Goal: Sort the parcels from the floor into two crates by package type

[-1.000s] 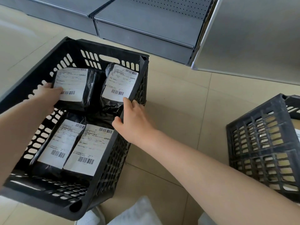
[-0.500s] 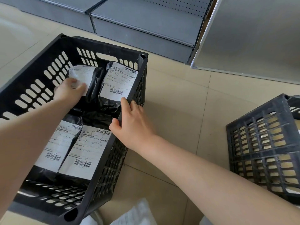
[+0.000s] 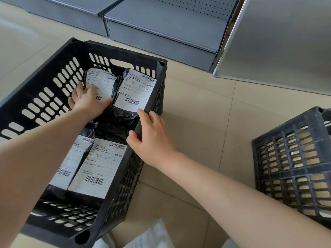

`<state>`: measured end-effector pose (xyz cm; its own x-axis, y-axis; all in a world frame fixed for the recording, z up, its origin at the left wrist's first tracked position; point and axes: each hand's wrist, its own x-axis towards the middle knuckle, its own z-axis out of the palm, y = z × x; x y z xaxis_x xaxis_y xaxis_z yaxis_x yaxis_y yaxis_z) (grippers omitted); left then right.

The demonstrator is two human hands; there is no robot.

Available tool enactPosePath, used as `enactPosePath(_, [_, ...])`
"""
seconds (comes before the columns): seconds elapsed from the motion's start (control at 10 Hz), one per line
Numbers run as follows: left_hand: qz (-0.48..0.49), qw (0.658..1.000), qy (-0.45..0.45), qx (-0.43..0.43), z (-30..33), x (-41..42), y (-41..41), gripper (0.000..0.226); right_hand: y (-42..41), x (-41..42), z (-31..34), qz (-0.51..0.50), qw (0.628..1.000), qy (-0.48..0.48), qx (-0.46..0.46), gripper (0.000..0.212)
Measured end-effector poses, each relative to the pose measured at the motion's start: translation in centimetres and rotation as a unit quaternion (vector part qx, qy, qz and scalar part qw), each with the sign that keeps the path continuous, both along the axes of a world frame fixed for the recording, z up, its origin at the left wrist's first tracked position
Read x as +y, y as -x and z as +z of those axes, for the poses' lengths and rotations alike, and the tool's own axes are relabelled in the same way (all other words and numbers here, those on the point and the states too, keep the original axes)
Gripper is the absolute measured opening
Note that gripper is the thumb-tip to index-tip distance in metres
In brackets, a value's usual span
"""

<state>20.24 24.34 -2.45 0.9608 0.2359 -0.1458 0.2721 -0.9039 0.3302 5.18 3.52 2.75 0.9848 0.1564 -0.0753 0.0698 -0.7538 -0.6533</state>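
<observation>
So at this point the left hand [image 3: 89, 102] was down inside the black crate [image 3: 53, 56], fingers laid fairly flat over the black poly-bag parcel [image 3: 102, 85] in the far left corner, pressing on its white label rather than really gripping it. The right hand [image 3: 152, 135] had its fingers curled over the crate's right rim, clamped on to steady it. The crate looked tipped toward the person, so that grip mattered.

Four bagged parcels were in there: the one under the hand, a second parcel [image 3: 134, 92] touching it against the far right corner, and two more [image 3: 100, 167] side by side at the near edge, labels up. Loose black plastic was bunched in the middle between the pairs. The other crate [image 3: 293, 172] sat well apart on the floor [image 3: 197, 108] to the right; something pale showed through its slots but I couldn't tell what.

My take on doing this bit well: push the parcel flat into its corner so the label stays readable and it doesn't ride up on its neighbour. Keep the right hand on the rim until it's settled, since soft bags slide when the crate tilts. No parcels were visible on the floor, so it seemed close to done
</observation>
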Motion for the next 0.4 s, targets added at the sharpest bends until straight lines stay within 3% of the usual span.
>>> enactPosePath(0.2, [-0.012, 0.999, -0.045, 0.009, 0.5, -0.4, 0.3, 0.079, -1.0, -1.2, 0.2, -0.01, 0.997, -0.057, 0.042, 0.045])
enactPosePath(0.4, [0.001, 0.999, -0.054, -0.001, 2.0, -0.4, 1.4, 0.076, -1.4, -2.3, 1.1, -0.01, 0.995, -0.067, 0.068, 0.057])
